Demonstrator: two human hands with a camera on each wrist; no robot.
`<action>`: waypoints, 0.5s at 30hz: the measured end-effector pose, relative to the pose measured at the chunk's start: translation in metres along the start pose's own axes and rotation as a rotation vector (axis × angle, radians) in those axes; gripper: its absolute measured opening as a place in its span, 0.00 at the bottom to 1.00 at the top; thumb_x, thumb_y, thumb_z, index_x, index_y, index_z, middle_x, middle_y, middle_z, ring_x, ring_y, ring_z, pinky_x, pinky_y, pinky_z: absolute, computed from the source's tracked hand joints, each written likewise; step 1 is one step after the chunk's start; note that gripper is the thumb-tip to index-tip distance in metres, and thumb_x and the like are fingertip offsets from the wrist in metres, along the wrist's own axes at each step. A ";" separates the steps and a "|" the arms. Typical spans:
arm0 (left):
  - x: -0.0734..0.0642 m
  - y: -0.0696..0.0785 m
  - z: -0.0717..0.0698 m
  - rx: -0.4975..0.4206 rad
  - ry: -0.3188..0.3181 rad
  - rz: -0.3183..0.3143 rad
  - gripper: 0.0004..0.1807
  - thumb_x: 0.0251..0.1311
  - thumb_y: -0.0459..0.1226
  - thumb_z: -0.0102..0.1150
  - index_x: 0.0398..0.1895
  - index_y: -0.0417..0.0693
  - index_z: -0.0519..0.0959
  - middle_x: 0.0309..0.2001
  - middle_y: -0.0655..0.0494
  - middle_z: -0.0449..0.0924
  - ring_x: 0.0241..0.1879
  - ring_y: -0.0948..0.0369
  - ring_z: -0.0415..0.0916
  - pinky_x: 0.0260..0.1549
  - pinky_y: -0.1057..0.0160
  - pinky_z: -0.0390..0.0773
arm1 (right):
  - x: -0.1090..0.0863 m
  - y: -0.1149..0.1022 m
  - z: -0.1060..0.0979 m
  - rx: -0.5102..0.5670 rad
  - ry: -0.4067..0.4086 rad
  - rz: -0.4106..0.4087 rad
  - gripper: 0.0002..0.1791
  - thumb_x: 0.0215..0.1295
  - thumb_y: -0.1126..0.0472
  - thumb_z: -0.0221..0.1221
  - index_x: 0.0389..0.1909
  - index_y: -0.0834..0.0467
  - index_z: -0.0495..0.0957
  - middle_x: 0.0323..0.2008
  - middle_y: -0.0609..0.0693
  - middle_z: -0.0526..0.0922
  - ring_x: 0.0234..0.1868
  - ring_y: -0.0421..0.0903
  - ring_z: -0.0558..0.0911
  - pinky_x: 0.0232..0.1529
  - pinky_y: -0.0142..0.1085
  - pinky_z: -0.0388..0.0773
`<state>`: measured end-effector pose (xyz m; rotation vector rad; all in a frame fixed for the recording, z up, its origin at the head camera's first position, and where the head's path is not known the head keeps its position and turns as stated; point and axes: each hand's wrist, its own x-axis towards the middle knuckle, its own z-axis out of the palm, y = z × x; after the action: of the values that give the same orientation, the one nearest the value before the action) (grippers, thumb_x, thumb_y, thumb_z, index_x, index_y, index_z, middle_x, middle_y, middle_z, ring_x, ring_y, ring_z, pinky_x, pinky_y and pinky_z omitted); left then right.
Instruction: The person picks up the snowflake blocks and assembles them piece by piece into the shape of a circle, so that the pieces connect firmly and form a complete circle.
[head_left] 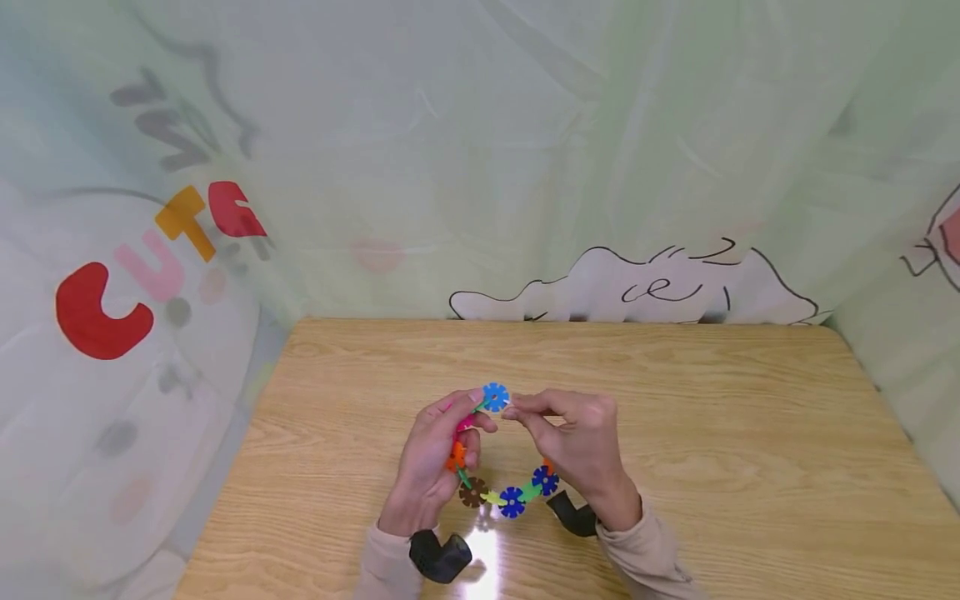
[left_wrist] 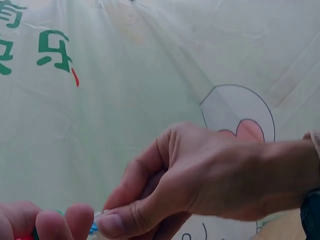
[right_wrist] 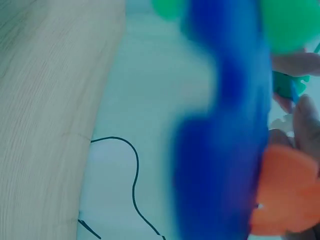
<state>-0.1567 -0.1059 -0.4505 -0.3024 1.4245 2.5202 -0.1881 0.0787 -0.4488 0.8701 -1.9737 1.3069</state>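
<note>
My left hand point(head_left: 429, 450) holds one end of a chain of notched plastic snowflake discs. A light blue disc point(head_left: 495, 397) stands at its fingertips, past a pink disc point(head_left: 467, 423). Against that blue disc's edge, my right hand point(head_left: 577, 429) pinches a small white disc point(right_wrist: 281, 123), mostly hidden by fingers. The chain sags between both hands through an orange disc point(head_left: 456, 457), a brown disc point(head_left: 473, 492), yellow and green ones, and dark blue discs point(head_left: 512, 502). Its far end, with another orange disc point(right_wrist: 285, 192), hangs by the right hand. A dark blue disc point(right_wrist: 220, 150) blurs close to the right wrist camera.
Both hands are above a wooden table point(head_left: 735, 433). A printed cloth point(head_left: 525, 167) hangs behind the table and along its sides. Each wrist carries a black camera mount point(head_left: 440, 557). Light glares off the tabletop below the chain.
</note>
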 end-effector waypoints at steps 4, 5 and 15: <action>-0.004 0.003 0.001 -0.022 0.013 0.037 0.09 0.77 0.39 0.59 0.36 0.51 0.83 0.24 0.61 0.85 0.10 0.71 0.70 0.12 0.75 0.67 | 0.000 0.000 0.000 0.110 -0.029 0.089 0.10 0.47 0.76 0.79 0.31 0.63 0.91 0.30 0.56 0.92 0.28 0.46 0.92 0.32 0.27 0.87; -0.005 0.004 0.001 -0.036 0.019 0.042 0.09 0.76 0.39 0.58 0.35 0.51 0.83 0.24 0.62 0.85 0.10 0.71 0.69 0.12 0.75 0.65 | 0.001 0.000 -0.001 0.137 -0.051 0.118 0.10 0.49 0.75 0.79 0.33 0.63 0.91 0.31 0.56 0.92 0.29 0.44 0.92 0.33 0.27 0.87; -0.010 0.006 0.005 -0.119 0.007 -0.020 0.09 0.77 0.41 0.58 0.35 0.52 0.77 0.24 0.65 0.83 0.10 0.72 0.67 0.13 0.75 0.61 | 0.003 0.001 -0.011 0.218 -0.100 0.215 0.11 0.54 0.77 0.75 0.34 0.61 0.91 0.36 0.56 0.93 0.36 0.45 0.93 0.38 0.32 0.89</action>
<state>-0.1489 -0.1054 -0.4404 -0.3444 1.2698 2.5953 -0.1894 0.0888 -0.4441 0.8568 -2.0753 1.6551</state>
